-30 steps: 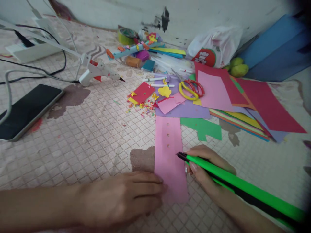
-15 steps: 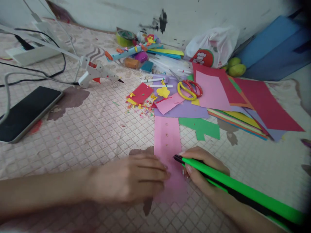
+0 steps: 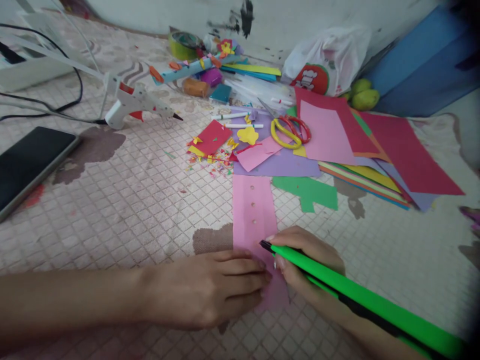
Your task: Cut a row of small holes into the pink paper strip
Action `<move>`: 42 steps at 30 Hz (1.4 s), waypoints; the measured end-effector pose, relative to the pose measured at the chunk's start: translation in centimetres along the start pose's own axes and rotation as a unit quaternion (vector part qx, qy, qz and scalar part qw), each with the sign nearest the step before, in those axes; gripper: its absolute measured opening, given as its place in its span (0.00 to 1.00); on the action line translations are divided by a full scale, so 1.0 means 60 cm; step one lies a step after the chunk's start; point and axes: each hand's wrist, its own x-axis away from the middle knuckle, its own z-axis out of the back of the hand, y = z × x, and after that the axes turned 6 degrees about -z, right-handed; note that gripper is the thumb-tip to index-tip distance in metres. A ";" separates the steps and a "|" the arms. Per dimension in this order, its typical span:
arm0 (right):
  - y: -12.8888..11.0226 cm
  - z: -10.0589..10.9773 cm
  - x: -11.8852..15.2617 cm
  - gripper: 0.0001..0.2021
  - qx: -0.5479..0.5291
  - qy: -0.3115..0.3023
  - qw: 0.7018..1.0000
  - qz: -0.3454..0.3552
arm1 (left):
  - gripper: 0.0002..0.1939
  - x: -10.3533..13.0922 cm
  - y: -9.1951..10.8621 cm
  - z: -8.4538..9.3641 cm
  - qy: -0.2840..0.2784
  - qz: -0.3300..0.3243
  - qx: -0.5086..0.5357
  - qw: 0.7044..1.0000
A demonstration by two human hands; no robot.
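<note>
A pink paper strip (image 3: 255, 210) with a column of small holes lies lengthwise on the patterned cloth. My left hand (image 3: 210, 287) rests flat on its lower left part, fingers stretched across the paper. To the right, my right hand (image 3: 307, 255) grips a long green and black tool (image 3: 348, 280), its dark tip over the middle of the strip. Beyond the strip lies a purple sheet (image 3: 277, 166), and beside it a green paper piece (image 3: 313, 192).
Scissors (image 3: 290, 132), a yellow paper flower (image 3: 247, 135) and paper scraps lie beyond the strip. A glue gun (image 3: 131, 102) and phone (image 3: 33, 162) are at the left. Coloured sheets (image 3: 412, 160), a plastic bag (image 3: 326, 62) and a blue box (image 3: 423, 65) stand or lie right.
The view has shifted slightly, so the table items sit further left and higher. My left hand has slid a little further over the strip. My right hand still holds the green tool.
</note>
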 end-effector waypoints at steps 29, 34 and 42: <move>-0.002 -0.001 0.001 0.11 0.004 -0.023 1.000 -0.017 | 0.18 -0.004 0.001 0.003 0.013 0.000 -0.023 1.000; -0.003 0.000 0.000 0.11 0.012 -0.020 1.000 -0.014 | 0.19 -0.004 0.002 0.003 0.015 0.004 -0.021 1.000; -0.016 -0.005 -0.010 0.10 0.024 -0.012 0.999 -0.033 | 0.17 -0.004 0.003 0.000 0.030 -0.002 -0.028 0.999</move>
